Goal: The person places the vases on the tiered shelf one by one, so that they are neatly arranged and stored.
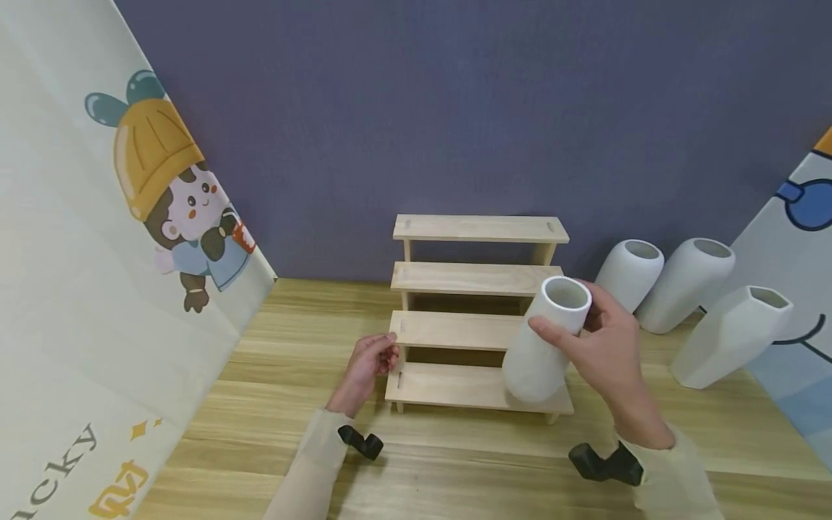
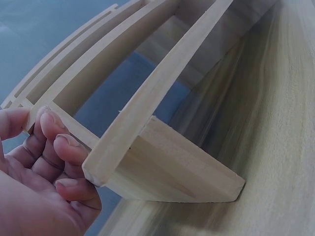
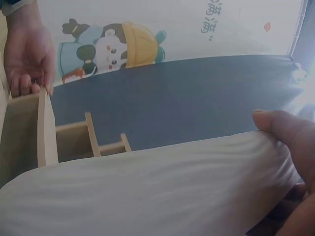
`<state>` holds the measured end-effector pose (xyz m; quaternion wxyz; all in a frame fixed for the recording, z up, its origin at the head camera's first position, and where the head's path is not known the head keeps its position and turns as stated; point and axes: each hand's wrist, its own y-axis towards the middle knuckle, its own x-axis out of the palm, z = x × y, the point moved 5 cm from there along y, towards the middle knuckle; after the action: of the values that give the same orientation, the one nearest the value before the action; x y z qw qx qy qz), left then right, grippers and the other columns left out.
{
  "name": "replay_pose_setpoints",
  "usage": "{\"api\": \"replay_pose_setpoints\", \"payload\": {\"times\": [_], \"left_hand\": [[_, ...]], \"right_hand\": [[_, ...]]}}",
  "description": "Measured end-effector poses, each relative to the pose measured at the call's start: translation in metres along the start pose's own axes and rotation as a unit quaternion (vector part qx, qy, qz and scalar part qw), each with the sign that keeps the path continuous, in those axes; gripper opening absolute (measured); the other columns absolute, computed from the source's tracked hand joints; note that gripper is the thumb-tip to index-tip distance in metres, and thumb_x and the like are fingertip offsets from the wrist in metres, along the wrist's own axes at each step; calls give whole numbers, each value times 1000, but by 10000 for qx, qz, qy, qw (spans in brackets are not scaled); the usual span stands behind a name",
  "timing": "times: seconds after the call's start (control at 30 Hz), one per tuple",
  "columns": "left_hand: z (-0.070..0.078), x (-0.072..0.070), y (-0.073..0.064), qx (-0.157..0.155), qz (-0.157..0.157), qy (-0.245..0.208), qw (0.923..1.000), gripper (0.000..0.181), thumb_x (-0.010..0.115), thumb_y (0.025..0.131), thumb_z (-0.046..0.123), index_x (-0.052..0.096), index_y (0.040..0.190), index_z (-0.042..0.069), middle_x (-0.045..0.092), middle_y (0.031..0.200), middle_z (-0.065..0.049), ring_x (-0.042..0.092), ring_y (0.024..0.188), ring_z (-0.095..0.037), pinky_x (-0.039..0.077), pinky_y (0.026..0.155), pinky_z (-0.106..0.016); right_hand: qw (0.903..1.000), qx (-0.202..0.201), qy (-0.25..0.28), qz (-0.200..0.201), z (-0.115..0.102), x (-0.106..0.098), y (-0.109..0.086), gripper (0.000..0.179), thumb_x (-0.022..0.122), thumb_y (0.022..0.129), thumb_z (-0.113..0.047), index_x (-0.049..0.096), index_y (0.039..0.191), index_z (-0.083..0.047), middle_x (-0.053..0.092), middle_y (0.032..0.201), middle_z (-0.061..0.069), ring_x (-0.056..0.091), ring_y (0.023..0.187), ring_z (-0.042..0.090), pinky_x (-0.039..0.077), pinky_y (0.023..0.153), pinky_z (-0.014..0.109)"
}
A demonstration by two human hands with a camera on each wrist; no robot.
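A stepped wooden display shelf point(image 1: 458, 329) with several tiers stands on the table. At its left side my left hand point(image 1: 365, 363) pinches the end of a lower board between thumb and fingertips; the left wrist view shows the thumb point(image 2: 12, 123) against that board's corner. My right hand point(image 1: 611, 350) grips a white vase point(image 1: 538, 361) near its rim, thumb on the front and fingers behind. Slightly tilted, the vase is in front of the right part of the lowest tiers. Whether its base touches the lowest board point(image 1: 448, 385) I cannot tell.
To the right of the shelf stand two rounded white vases point(image 1: 627, 274) point(image 1: 685, 285) and an angular white vase point(image 1: 728, 339). A dark blue wall panel point(image 1: 468, 108) rises behind the shelf. Printed white panels border the wood-grain table point(image 1: 455, 469) at left and right.
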<state>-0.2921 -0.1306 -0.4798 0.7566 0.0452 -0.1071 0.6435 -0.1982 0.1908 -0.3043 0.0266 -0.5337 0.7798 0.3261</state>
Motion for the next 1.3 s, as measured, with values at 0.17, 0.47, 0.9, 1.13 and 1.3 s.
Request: {"api": "replay_pose_setpoints", "payload": {"times": [0.17, 0.47, 0.9, 1.13, 1.3], "left_hand": [[0, 3, 2, -20, 62, -43, 10000, 41, 53, 102, 21, 63, 62, 19, 59, 55, 9, 50, 50, -5, 29, 52, -22], [1, 11, 7, -89, 143, -114, 9998, 40, 54, 102, 18, 62, 63, 17, 59, 55, 7, 51, 51, -6, 32, 52, -21], [2, 17, 11, -46, 219, -116, 9997, 42, 51, 102, 18, 62, 62, 19, 59, 54, 9, 50, 50, -4, 31, 52, -21], [1, 21, 15, -15, 263, -63, 9996, 41, 52, 102, 18, 62, 62, 18, 59, 53, 10, 51, 50, -4, 31, 52, -21], [1, 25, 17, -24, 305, -70, 9995, 41, 51, 102, 17, 61, 62, 18, 59, 53, 9, 51, 50, -4, 31, 51, -21]], "right_hand": [[9995, -159, 179, -213, -7, 14, 2, 59, 90, 69, -9, 65, 122, -5, 70, 102, -5, 59, 80, -5, 48, 70, 9], [9967, -376, 497, -520, -11, 36, 3, 58, 90, 69, -9, 66, 121, -5, 71, 104, 14, 60, 81, -1, 50, 72, 12], [9904, -435, 785, -1055, -6, 71, 9, 56, 89, 72, -16, 66, 121, -7, 72, 107, 11, 65, 85, 5, 55, 76, 24], [9865, -629, 950, -1175, -3, 85, 13, 54, 90, 72, -18, 67, 119, -10, 73, 107, 8, 67, 88, 9, 56, 77, 27], [9842, -701, 1058, -1238, -1, 93, 14, 54, 90, 72, -19, 67, 120, -12, 73, 108, 6, 68, 89, 11, 57, 77, 32]]}}
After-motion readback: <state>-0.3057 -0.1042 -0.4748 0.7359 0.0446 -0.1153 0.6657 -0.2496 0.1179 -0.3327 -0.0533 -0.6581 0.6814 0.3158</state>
